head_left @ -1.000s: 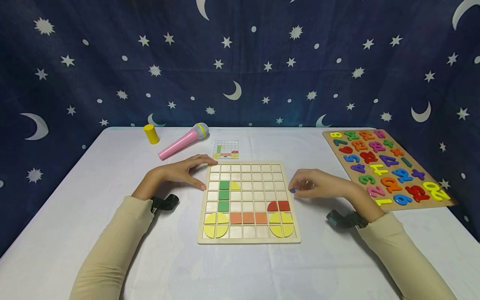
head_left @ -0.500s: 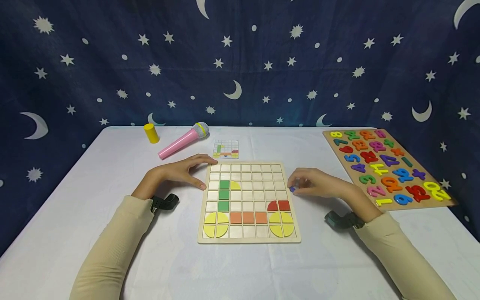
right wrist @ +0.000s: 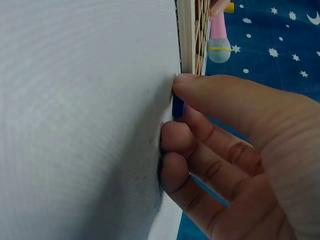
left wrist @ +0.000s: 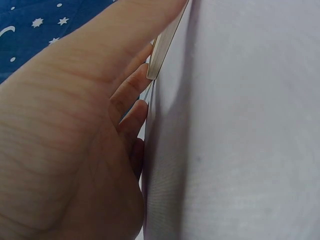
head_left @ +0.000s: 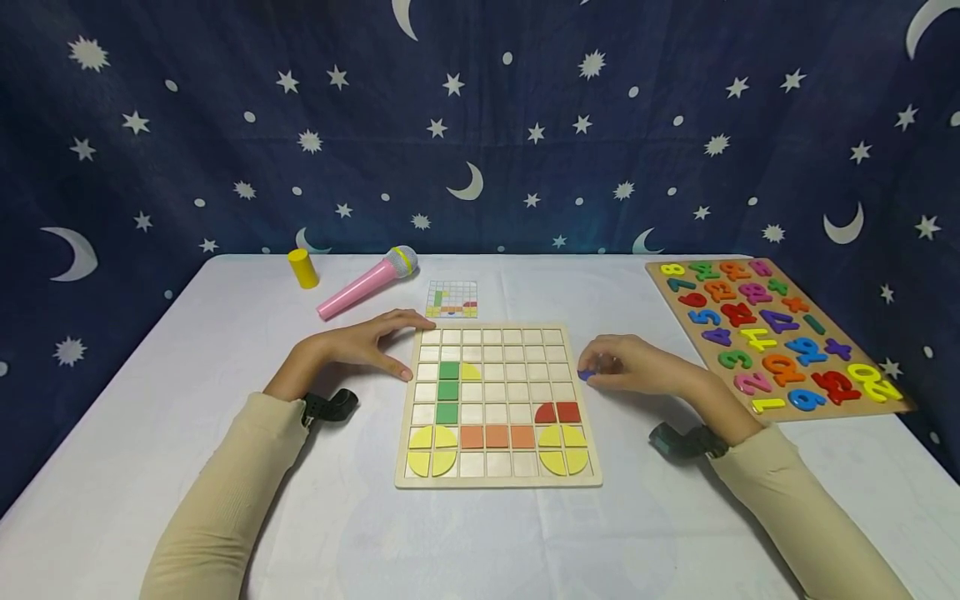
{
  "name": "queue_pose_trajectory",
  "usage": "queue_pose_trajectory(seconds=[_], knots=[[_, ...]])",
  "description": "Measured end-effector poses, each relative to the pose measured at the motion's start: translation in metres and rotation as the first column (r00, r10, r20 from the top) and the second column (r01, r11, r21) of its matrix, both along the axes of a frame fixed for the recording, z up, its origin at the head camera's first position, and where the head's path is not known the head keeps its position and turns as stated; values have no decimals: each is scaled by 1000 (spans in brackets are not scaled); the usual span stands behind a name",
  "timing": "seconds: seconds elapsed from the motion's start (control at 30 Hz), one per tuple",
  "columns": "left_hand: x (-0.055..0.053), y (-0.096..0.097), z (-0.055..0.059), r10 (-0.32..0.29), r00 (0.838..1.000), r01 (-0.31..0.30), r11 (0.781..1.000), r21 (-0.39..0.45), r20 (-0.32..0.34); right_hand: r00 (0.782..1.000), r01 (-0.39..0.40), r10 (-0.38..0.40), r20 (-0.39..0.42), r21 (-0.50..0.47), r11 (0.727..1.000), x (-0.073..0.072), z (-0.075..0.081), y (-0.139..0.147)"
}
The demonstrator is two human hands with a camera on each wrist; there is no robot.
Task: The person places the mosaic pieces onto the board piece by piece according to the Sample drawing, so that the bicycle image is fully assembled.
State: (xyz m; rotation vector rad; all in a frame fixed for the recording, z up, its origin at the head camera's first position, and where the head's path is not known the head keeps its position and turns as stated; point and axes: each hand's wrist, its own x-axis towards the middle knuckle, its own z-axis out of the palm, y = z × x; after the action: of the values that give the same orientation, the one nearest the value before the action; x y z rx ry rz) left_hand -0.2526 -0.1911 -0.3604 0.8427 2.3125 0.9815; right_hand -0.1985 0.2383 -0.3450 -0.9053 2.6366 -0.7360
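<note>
A wooden grid board (head_left: 495,483) lies flat on the white table. Green squares (head_left: 447,390), orange squares (head_left: 497,436), two red pieces (head_left: 567,412) and yellow quarter-circles (head_left: 422,463) fill some of its cells. My left hand (head_left: 367,342) rests at the board's left side, fingertips on the upper left corner and thumb against the edge. Just off the right edge, my right hand (head_left: 633,365) pinches a small blue piece (right wrist: 178,106) between thumb and fingers, low at the tabletop. The hand covers part of the piece, so its full outline is hidden.
A small printed pattern card (head_left: 452,299) lies behind the board. Farther left are a pink toy microphone (head_left: 363,286) and a yellow cylinder (head_left: 303,268). A number puzzle board (head_left: 840,412) with colourful numerals sits at the right. A starry blue curtain (head_left: 480,125) hangs behind the table.
The blue piece has shifted slightly away from me within the right hand's fingers, and more of it shows than a second ago. The left hand and the board have stayed put.
</note>
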Motion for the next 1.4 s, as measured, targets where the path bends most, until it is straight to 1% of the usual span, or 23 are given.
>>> queue_pose_trajectory(seconds=[0.1, 0.3, 0.47, 0.67, 0.97, 1.13, 1.4], knots=[[0, 0, -1, 1, 1000, -1, 1000, 3, -5, 1000, 13, -13, 1, 5, 1000, 0, -1, 0], [1, 1, -2, -2, 1000, 2, 1000, 10, -8, 999, 32, -32, 27, 11, 999, 1, 0, 0], [2, 1, -1, 2, 1000, -2, 1000, 4, -9, 999, 27, -27, 24, 17, 1000, 2, 2, 3], [0, 2, -2, -2, 1000, 2, 1000, -8, -21, 999, 4, -4, 34, 1, 1000, 4, 5, 6], [0, 2, 1, 0, 1000, -1, 1000, -13, -29, 997, -78, 78, 26, -34, 996, 9, 12, -5], [0, 2, 1, 4, 1000, -4, 1000, -20, -27, 992, -124, 125, 22, -15, 992, 16, 15, -18], [-1, 0, -1, 9, 1000, -10, 1000, -28, -24, 968, -252, 252, 6, -9, 968, 31, 17, -43]])
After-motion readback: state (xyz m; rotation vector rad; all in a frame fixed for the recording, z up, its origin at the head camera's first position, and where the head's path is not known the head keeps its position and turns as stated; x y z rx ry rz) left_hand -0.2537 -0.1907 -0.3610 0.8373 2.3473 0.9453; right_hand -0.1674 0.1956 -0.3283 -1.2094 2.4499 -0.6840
